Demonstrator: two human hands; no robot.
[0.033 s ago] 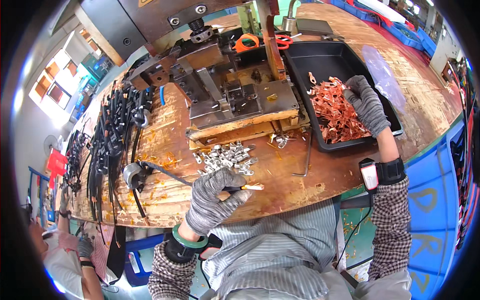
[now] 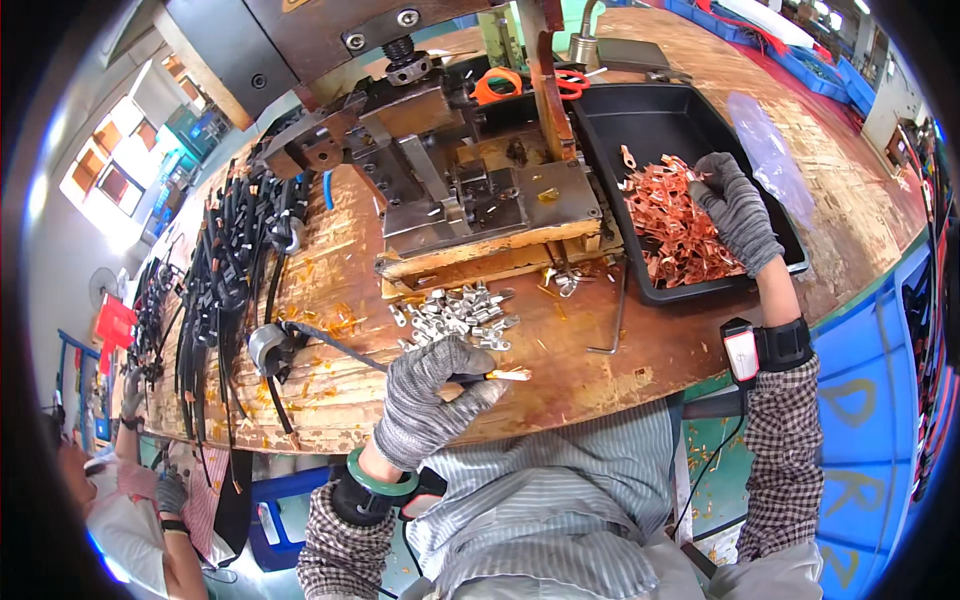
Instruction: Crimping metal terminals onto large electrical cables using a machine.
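Note:
My left hand [image 2: 430, 400], in a grey knit glove, is closed round a black cable [image 2: 340, 345]. The cable's stripped copper end [image 2: 512, 375] sticks out to the right past my thumb and fingers. Just beyond that hand lies a pile of silver cable lugs [image 2: 458, 312] on the bench. My right hand [image 2: 738, 212], gloved too, reaches into a black tray [image 2: 640, 110] at the right edge of a heap of copper lugs [image 2: 675, 225]. Its fingers are bent and pinched together; what they hold, if anything, is hidden.
A steel press tool [image 2: 480, 200] stands behind the silver lugs. Black cables [image 2: 235, 250] are heaped at left. A hex key [image 2: 618, 310] lies by the tray, orange-handled scissors [image 2: 497, 86] behind the press. A plastic bag [image 2: 770, 150] is right of the tray. Another person [image 2: 130, 510] sits at lower left.
The whole view has shifted very slightly to the right. Both hands keep their places and grips.

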